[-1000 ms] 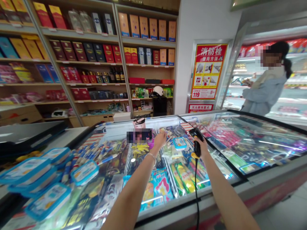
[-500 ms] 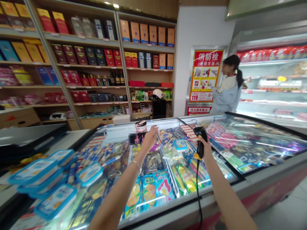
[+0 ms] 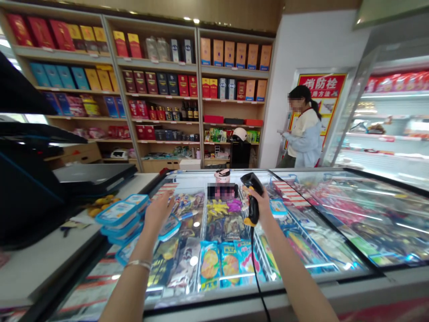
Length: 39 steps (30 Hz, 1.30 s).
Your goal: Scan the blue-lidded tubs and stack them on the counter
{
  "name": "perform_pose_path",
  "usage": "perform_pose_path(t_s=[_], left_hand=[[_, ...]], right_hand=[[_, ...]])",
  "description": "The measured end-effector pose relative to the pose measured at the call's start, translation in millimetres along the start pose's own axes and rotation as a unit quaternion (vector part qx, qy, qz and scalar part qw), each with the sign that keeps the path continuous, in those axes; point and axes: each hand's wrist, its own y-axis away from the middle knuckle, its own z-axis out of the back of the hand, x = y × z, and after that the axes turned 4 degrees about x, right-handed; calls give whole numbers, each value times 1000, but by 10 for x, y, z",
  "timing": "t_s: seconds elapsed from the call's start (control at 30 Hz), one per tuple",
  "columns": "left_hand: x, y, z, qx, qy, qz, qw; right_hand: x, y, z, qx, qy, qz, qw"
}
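My left hand is held over the left part of the glass-topped freezer, fingers stretched out, nothing visible in it. Beside it is a stack of blue-lidded tubs; another blue-lidded tub lies partly behind my wrist. My right hand is wrapped round a black and yellow barcode scanner, whose cord hangs down over the freezer's front. Just left of the scanner stands a pink round tub at the far side, with a blurred-out dark item in front.
Packaged ice creams fill the freezer's baskets. At left are a counter, yellow fruit and a dark screen. Shelves of boxes line the back wall. A person stands beyond the freezer, near a lit refrigerated shelf.
My view has swung left. My left hand has moved from near the pink tub to the stacked blue-lidded tubs. My right hand has carried the scanner left, closer to the pink tub.
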Motion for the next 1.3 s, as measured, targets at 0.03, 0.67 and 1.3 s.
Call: perform_pose_path(t_s=[0.03, 0.67, 1.3], left_hand=[[50, 18, 0, 9, -30, 13, 999], [11, 192, -89, 107, -114, 86, 984], [-5, 159, -113, 8, -76, 88, 993]], right_hand=[[-107, 25, -112, 15, -1, -13, 1000], [-933, 639, -376, 145, 48, -194, 969], [-885, 697, -407, 143, 54, -198, 968]])
